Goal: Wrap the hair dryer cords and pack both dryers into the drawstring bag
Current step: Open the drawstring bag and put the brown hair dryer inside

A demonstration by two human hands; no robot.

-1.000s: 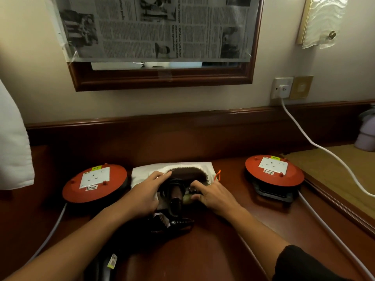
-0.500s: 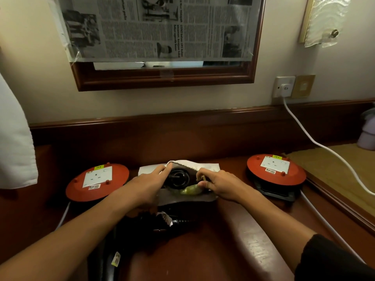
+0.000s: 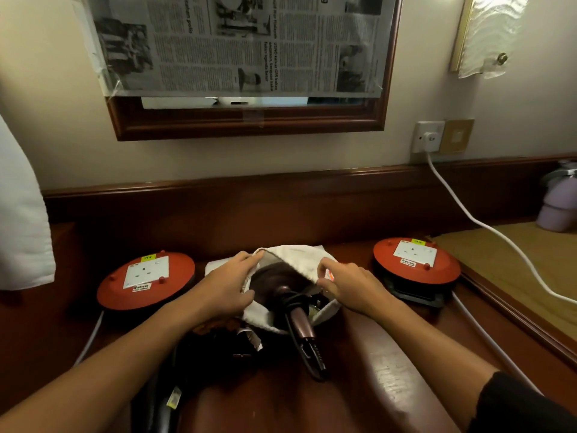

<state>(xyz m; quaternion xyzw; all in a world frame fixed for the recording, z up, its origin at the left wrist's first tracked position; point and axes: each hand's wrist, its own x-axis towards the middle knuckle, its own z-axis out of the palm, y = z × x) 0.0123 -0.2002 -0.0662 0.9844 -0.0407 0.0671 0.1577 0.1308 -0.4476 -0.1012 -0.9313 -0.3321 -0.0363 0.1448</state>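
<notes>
Cord reels (image 3: 145, 282) flanking bag (image 3: 299, 257)

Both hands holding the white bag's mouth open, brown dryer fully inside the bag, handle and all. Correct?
Not quite. In the head view the left hand and right hand do hold the mouth of the white bag open, but the brown dryer is only partly in: its body sits inside, while its handle, with the cord wound round it, sticks out toward the person.

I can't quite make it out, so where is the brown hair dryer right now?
In the head view it lies mid-desk: the brown hair dryer sits head-first in the white bag, handle poking out toward the person, between the left hand and right hand.
</notes>
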